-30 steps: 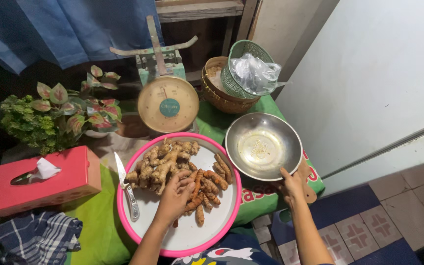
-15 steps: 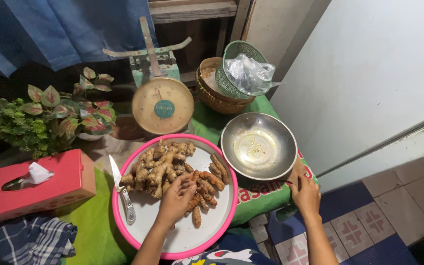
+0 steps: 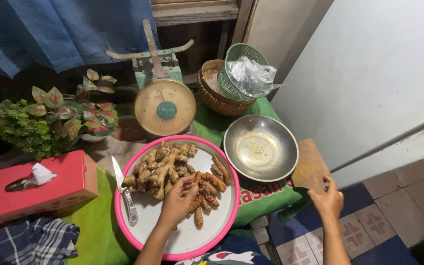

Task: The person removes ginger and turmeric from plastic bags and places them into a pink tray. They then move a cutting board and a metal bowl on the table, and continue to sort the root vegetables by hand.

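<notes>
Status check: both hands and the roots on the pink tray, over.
Left hand on the orange roots in the pink-rimmed tray. Right hand grips the wooden board beside the steel bowl. Knife on the tray's left.

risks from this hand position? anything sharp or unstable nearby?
1. The knife lies on the pink-rimmed tray, blade bare, beside the left hand that rests on the roots; a sideways reach might meet it.
2. The right hand grips the wooden board under the metal bowl; pulling could tip the bowl.
</notes>
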